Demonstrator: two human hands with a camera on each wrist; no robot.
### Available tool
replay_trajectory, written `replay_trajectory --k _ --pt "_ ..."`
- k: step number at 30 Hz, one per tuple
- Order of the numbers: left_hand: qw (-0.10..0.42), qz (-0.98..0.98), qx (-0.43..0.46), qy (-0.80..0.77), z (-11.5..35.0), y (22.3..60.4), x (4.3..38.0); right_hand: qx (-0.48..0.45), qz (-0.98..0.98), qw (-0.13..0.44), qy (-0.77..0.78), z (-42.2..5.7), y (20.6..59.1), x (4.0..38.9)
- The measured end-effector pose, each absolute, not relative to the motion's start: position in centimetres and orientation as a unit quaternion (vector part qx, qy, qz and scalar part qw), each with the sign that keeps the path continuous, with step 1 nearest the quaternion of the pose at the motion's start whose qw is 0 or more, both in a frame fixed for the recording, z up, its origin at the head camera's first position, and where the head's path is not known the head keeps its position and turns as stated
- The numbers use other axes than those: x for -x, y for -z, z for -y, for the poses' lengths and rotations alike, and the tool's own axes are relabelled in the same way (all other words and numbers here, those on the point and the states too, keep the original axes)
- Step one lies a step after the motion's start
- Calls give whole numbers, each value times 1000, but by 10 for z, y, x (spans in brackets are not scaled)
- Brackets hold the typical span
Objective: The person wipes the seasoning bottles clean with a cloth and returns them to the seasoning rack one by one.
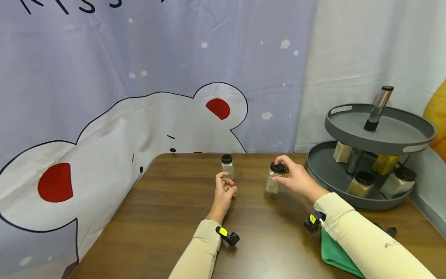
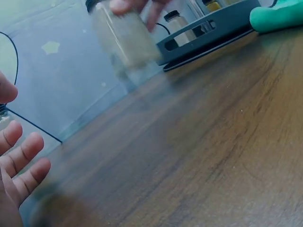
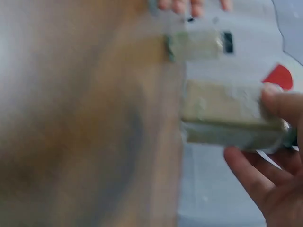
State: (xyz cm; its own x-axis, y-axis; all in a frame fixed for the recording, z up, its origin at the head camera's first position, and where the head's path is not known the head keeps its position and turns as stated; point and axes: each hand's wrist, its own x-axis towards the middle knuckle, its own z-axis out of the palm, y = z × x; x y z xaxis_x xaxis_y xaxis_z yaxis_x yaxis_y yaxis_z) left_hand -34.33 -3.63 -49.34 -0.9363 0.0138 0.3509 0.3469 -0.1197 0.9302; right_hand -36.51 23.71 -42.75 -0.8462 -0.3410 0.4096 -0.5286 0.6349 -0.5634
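Note:
My right hand (image 1: 295, 179) grips a square glass jar (image 1: 272, 184) by its black lid and neck. Pale powder fills this jar, which leans slightly; in the left wrist view the jar (image 2: 125, 38) is blurred and its base looks raised off the table. A second black-lidded jar (image 1: 228, 169) of pale contents stands upright near the table's back edge. Just in front of that one is my left hand (image 1: 224, 193), fingers loosely bent and holding nothing. Whether its fingertips touch the jar, I cannot tell. The right wrist view has both jars, the held one (image 3: 227, 113) nearer.
A grey two-tier round rack (image 1: 379, 145) stands at the right, with several jars on its lower tier and a metal post through the top. A green cloth (image 1: 336, 252) lies under my right forearm. Behind the brown wooden table (image 1: 163, 221) hangs a printed curtain (image 1: 156, 77).

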Motion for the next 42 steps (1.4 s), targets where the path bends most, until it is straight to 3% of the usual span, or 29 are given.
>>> replay_trajectory --k 6,13,21,29,34,42 --pt "115 669 150 718 35 497 341 -179 909 237 -292 -271 398 382" --pt "151 694 160 686 41 488 342 -114 928 265 -236 -309 384 397" --pt "163 725 146 653 61 511 366 -40 945 216 -244 -338 402 409" --pt "171 775 89 602 72 517 382 34 933 223 -280 -348 421 426" --pt "160 803 63 571 71 514 392 35 935 188 -299 -351 427 434" --pt "143 830 9 539 64 507 402 25 938 181 -295 -352 433 438"
